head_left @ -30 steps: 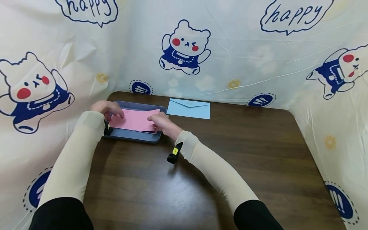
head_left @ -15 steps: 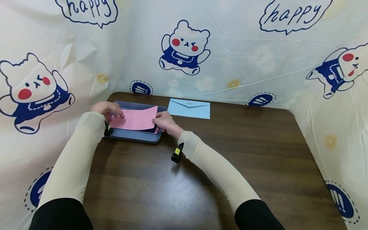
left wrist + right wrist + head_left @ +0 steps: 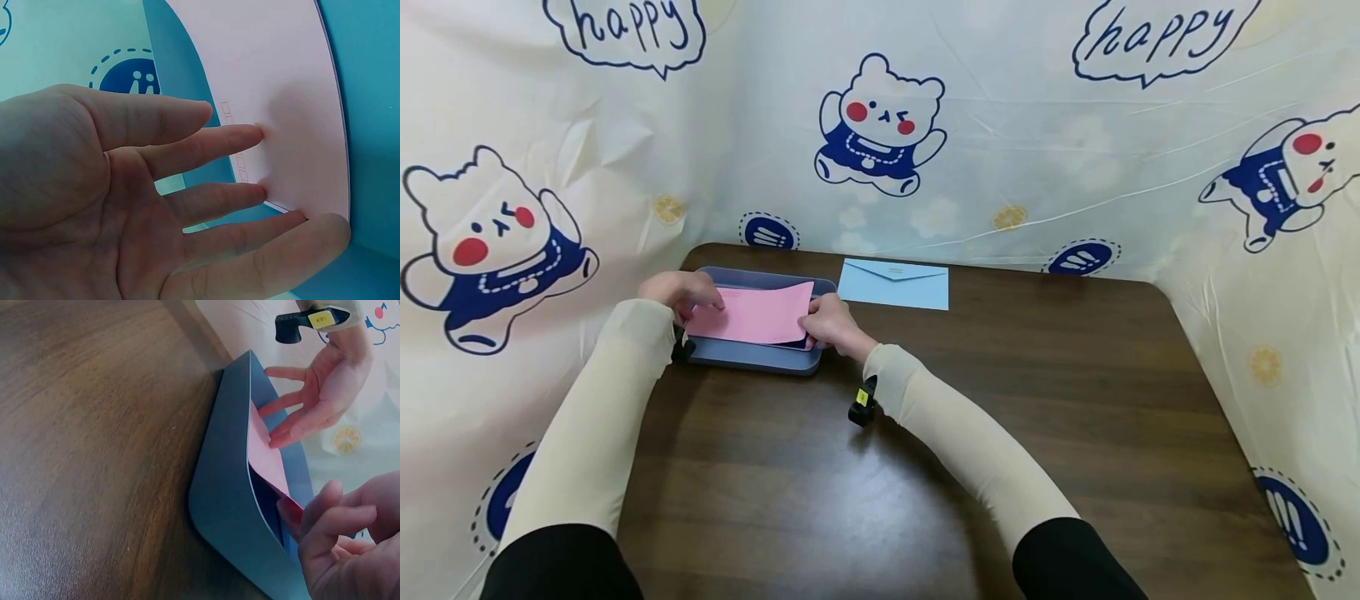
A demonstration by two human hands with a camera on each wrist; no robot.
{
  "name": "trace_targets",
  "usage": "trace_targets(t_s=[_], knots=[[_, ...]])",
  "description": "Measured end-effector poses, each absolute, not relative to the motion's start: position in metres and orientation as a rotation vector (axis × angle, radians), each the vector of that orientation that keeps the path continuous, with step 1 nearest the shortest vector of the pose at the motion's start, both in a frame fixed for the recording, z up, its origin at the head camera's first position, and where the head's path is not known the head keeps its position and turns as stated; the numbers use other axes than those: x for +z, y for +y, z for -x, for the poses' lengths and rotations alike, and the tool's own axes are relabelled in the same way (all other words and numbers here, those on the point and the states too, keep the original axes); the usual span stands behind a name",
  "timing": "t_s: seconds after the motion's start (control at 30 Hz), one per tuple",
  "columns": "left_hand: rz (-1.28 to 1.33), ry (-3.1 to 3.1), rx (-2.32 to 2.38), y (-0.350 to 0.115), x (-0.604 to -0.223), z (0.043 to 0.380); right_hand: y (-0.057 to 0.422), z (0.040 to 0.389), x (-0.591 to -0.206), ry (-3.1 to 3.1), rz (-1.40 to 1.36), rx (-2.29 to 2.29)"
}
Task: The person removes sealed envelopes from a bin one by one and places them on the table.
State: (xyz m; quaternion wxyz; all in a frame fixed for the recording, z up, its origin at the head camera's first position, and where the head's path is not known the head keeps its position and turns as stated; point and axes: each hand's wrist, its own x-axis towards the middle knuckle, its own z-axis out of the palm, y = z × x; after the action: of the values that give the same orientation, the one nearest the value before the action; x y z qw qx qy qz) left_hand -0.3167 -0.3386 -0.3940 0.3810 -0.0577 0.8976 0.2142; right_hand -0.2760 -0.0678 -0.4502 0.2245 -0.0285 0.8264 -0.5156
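Observation:
A pink envelope (image 3: 752, 315) lies in a shallow blue-grey tray (image 3: 748, 357) at the back left of the table. My left hand (image 3: 683, 293) reaches over the tray's left end. In the left wrist view its fingers are extended, fingertips resting on the envelope beside a row of small printed red boxes. At the other end my right hand (image 3: 837, 325) pinches the envelope's edge between thumb and fingers. That end is bent up, and something dark blue (image 3: 792, 343) shows beneath it. The right wrist view shows the pink sheet (image 3: 265, 450) slanting up to the right fingers.
A light blue envelope (image 3: 895, 285) lies flap side up just right of the tray. The brown wooden table (image 3: 880, 483) extends to the front and right. A printed curtain (image 3: 1015, 125) stands behind and along both sides.
My right hand has shifted slightly right and taken hold of the envelope's right end, which rose and then dipped a little. My left hand has stayed in place.

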Motion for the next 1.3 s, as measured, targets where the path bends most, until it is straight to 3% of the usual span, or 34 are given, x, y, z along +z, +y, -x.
trace_targets(t_s=[1.3], knots=[[0.146, 2.349, 0.728, -0.33, -0.392, 0.304, -0.048, 0.278, -0.462, 2.212, -0.044, -1.587]])
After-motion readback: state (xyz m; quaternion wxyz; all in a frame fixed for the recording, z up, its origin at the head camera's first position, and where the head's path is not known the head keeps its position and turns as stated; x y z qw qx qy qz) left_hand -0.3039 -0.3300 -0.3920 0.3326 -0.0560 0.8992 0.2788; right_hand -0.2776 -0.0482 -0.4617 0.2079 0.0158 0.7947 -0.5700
